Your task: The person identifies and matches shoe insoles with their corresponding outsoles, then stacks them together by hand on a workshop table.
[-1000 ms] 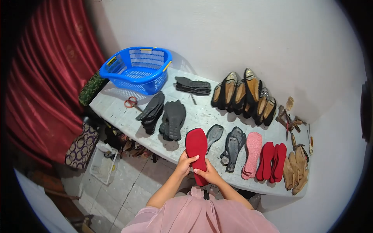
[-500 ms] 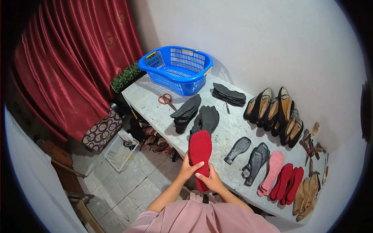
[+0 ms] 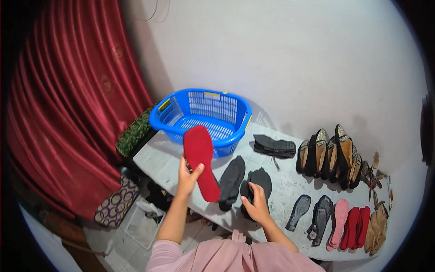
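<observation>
My left hand is closed around a red insole and lifts it upright in front of the blue basket. The thumb presses its face, and the other fingers are behind it. My right hand has thumb and fingers apart, right at the near part of a stack of black shoe soles on the table. Between my hands stands another stack of black soles.
A blue plastic basket sits at the table's back left. More black soles lie behind. Black flats, grey sole pieces, pink insoles, red insoles, tan shoe forms and tools fill the right side.
The red insole, held in both hands before, has moved up and left in my left hand alone. My right hand has let go of it and reached to the black soles. The view has shifted.
</observation>
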Tool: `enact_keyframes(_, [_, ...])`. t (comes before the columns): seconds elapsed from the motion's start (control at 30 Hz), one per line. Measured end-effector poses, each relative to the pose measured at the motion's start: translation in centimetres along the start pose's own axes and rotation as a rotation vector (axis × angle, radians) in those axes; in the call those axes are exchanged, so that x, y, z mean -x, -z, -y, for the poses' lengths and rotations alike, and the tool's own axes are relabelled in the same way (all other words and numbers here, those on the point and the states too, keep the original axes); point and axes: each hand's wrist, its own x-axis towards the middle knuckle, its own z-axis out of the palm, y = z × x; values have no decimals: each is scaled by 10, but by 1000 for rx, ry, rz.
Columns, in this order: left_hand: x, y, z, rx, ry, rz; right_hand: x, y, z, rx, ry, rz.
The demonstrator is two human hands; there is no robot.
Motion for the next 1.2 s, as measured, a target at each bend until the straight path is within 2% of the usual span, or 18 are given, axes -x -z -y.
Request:
enact_keyframes(0.07, [-58,18,0,-36,6,51,-8,-1,-15,217,-90,-58])
enact_keyframes(0.13, [-112,24,11,-79,-37,100,-11,1,-25,248,-170,-112])
enact_keyframes(0.3, [-232,21,86,-118,162,263,-7,-3,-39,302,-363,-217])
enact_keyframes(0.43, [-286,-7,137,-386,318,295,-8,-7,-48,387,-442,-243])
enact_keyframes(0.53, [-308,-22,187,-354,446,367,-9,-9,-52,416,-491,-278])
enact_keyframes(0.57, [-324,-19,227,-390,431,462,-8,-10,-55,422,-507,-285])
enact_keyframes(0.67, [-337,-31,298,-458,620,375,-4,-12,-60,448,-551,-290])
enact_keyframes(0.77, [-326,-56,295,-694,876,348,-1,-16,-66,461,-595,-301])
enact_keyframes(0.83, [-323,-55,331,-753,997,374,1,-19,-69,465,-625,-316])
enact_keyframes(0.97, [-306,-41,376,-521,1178,410,1,-27,-78,450,-662,-344])
enact_keyframes(1.07, [-295,-35,370,-648,1175,502,-1,-31,-76,442,-697,-329])
enact_keyframes(1.17, [-288,-6,448,-524,1092,538,-3,-32,-76,444,-713,-329])
enact_keyframes(1.2, [-291,-4,448,-710,1059,637,-2,-32,-76,446,-717,-332])
